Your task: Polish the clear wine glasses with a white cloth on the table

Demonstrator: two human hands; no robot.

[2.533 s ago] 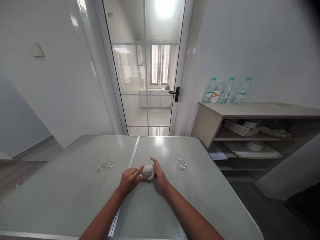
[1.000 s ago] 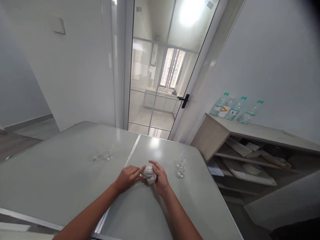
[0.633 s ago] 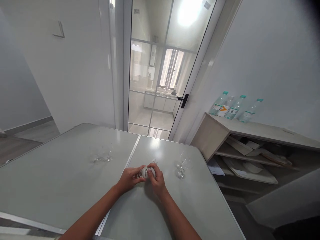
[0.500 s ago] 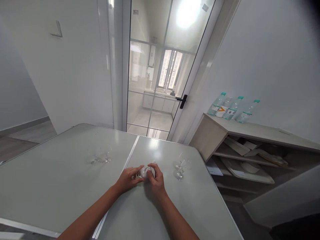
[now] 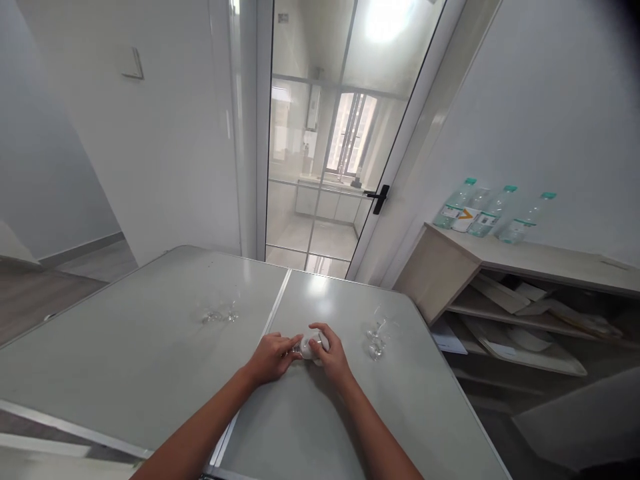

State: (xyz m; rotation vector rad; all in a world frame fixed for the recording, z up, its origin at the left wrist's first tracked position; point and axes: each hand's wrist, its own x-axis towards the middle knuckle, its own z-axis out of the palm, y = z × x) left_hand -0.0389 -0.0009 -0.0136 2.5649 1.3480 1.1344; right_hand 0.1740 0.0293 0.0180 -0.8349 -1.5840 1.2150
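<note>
Both my hands meet near the middle of a pale grey table [image 5: 150,373]. My left hand [image 5: 271,357] and my right hand [image 5: 331,353] are closed around a small white bundle, perhaps a cloth wrapped on a clear glass object [image 5: 310,347]. Most of it is hidden by my fingers. A clear stemmed glass [image 5: 376,336] lies on the table just right of my right hand. Another clear glass [image 5: 220,315] lies on its side to the left of my left hand.
A glass door with a black handle [image 5: 379,197] stands behind the table. To the right is a low wooden shelf unit [image 5: 450,267] with several water bottles [image 5: 493,208] on top and papers inside. A wall switch [image 5: 132,64] is at upper left.
My hands have stayed closed on the white bundle, the fingers shifting and covering more of it. The camera view has tilted and swung slightly; the two glasses have not moved.
</note>
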